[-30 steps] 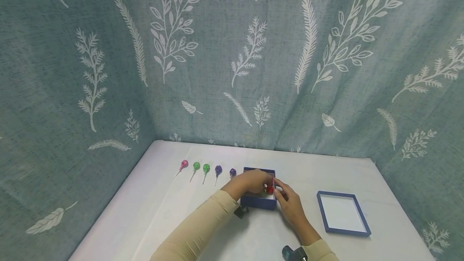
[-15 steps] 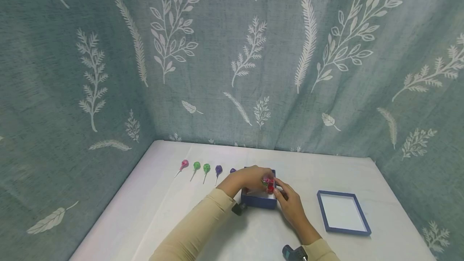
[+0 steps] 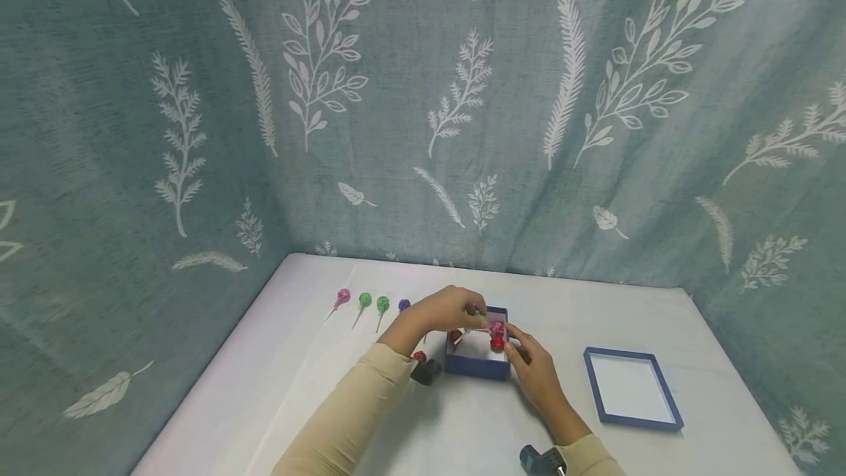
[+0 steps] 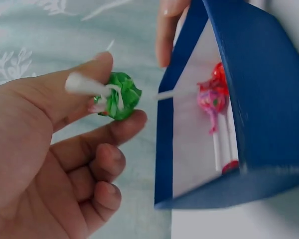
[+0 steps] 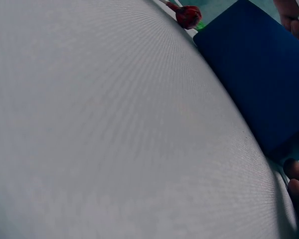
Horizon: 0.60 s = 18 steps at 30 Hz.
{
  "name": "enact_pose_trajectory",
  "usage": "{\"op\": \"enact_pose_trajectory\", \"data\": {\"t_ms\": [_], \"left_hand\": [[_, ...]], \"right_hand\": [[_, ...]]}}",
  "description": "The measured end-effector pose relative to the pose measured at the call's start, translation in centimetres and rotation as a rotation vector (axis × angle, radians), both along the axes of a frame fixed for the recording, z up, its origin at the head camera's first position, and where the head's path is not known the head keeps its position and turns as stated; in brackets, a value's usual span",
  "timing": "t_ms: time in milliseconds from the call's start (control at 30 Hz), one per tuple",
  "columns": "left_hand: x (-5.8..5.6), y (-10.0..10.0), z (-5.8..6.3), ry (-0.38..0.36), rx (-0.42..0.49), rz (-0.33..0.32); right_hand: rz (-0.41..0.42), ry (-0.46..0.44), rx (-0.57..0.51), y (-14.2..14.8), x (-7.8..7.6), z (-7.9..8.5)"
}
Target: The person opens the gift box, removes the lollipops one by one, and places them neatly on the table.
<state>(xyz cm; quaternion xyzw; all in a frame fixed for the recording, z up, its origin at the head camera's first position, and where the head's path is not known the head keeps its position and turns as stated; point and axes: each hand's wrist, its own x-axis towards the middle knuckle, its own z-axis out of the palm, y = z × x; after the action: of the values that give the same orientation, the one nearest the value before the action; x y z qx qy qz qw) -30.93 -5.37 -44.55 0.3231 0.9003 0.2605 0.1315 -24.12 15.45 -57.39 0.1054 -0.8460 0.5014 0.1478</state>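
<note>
My left hand (image 3: 449, 308) is raised over the blue box (image 3: 477, 368). In the left wrist view its thumb and fingers pinch a green-wrapped lollipop (image 4: 124, 97) by the head, the white stick blurred. Inside the box lie a pink lollipop (image 4: 212, 101) and a red lollipop (image 4: 219, 74) side by side near one end, with another red lollipop (image 4: 230, 167) at the opposite end. My right hand (image 3: 534, 369) grips the box's right wall, thumb and index finger at the rim; its other fingers are mostly hidden.
To the left, a row holds a pink lollipop (image 3: 343, 295), two green lollipops (image 3: 365, 300) and a purple lollipop (image 3: 404, 305). Behind my left wrist camera (image 3: 426, 373) shows another red lollipop (image 3: 419, 357). A blue-rimmed lid (image 3: 641, 421) lies at right. Patterned curtain (image 3: 396, 226) backs the table.
My left hand has risen from inside the box and moved slightly up, so the box's inside shows more. My right hand stays at the wall. The head view has shifted a little.
</note>
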Motion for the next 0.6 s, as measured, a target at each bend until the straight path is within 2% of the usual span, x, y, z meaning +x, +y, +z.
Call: {"op": "enact_pose_trajectory", "data": {"t_ms": [367,600], "left_hand": [[0.5,-3.5,0.1,-0.019,0.089,0.1],[1.2,-5.9,-0.2,0.001,0.096,0.137]], "right_hand": [[-0.015,-0.024,0.012,-0.1,0.1,0.3],[-0.015,-0.026,0.016,-0.2,0.2,0.4]]}}
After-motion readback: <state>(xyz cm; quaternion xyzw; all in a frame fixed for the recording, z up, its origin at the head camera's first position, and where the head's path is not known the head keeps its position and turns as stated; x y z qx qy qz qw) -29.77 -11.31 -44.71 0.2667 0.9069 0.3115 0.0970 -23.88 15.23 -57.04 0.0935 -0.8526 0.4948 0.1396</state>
